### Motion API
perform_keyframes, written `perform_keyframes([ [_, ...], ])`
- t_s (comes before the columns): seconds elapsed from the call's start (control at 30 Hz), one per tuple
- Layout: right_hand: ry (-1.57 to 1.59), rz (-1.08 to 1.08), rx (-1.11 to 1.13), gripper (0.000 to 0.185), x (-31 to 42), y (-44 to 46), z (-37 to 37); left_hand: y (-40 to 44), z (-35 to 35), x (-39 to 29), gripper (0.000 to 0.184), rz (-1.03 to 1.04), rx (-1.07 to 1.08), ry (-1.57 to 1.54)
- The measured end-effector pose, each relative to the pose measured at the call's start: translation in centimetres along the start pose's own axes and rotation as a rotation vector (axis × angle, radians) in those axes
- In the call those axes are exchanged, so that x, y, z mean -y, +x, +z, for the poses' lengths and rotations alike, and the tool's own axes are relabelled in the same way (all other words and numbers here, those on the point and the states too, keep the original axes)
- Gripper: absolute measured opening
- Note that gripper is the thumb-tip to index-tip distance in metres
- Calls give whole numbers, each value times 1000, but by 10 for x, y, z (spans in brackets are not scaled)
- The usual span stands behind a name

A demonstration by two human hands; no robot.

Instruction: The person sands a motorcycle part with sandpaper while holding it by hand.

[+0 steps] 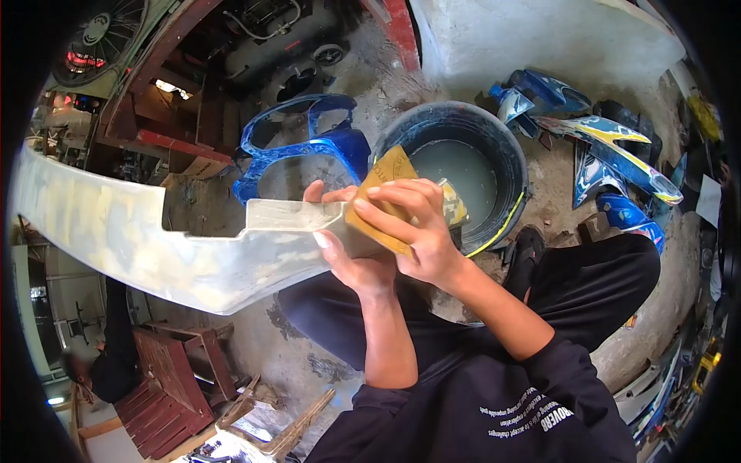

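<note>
My left hand (359, 266) is closed around the narrow end of a long, curved motorcycle fairing panel (193, 262). The panel is whitish with faint yellow patches and reaches far to the left, held up off the floor. My right hand (424, 228) grips a folded yellow-brown sheet of sandpaper (394, 181), its fingers spread over the sheet and pressing it to the panel's narrow end. Part of that end is hidden behind my hands. Just beyond them stands a dark bucket (513, 166) of cloudy water.
A blue fairing frame (340, 147) lies on the floor behind the panel. Blue, white and yellow fairing pieces (610, 147) rest near the wall at right. A red-brown wooden bench (166, 386) stands lower left, with a person (112, 374) beside it. An air compressor (285, 38) is at the back.
</note>
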State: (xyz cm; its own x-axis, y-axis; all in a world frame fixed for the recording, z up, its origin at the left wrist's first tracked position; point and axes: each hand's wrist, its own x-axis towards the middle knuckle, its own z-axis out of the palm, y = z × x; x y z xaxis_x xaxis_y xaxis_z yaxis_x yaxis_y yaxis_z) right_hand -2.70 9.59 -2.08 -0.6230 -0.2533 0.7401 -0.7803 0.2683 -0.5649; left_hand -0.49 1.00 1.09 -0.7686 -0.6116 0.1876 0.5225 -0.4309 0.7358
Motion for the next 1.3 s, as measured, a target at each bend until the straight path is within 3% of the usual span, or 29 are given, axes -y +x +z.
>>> perform_keyframes([
  [0.17, -36, 76, 62, 49, -18, -45, -7, 6, -13, 4, 71, 46, 26, 121],
  [0.3, -28, 25, 0, 47, -5, -5, -2, 1, -10, 5, 65, 66, 109, 156],
  [0.4, -4, -12, -10, 44, -1, 3, 1, -2, -4, 2, 65, -19, 22, 64],
  [0.57, -42, 38, 47, 43, -24, -51, -2, 6, -16, 5, 67, 24, 49, 166],
  [0.7, 8, -6, -1, 48, -9, -1, -2, 1, -10, 8, 66, 58, 83, 175],
  [0.77, 25, -29, 1, 49, -7, 4, 0, -2, -2, 5, 65, -19, 20, 120],
  [0.97, 23, 103, 106, 52, -22, -52, -6, 5, -16, 5, 63, 22, 51, 188],
  [1.13, 79, 18, 56, 54, 2, 17, -4, -1, 1, 3, 64, 24, 40, 90],
  [1.2, 87, 26, 68, 54, 1, 7, -1, -2, 2, -1, 63, 12, -40, 31],
  [1.3, 78, 27, 127, 55, -11, -30, -3, 6, -20, 2, 61, 65, 15, 90],
])
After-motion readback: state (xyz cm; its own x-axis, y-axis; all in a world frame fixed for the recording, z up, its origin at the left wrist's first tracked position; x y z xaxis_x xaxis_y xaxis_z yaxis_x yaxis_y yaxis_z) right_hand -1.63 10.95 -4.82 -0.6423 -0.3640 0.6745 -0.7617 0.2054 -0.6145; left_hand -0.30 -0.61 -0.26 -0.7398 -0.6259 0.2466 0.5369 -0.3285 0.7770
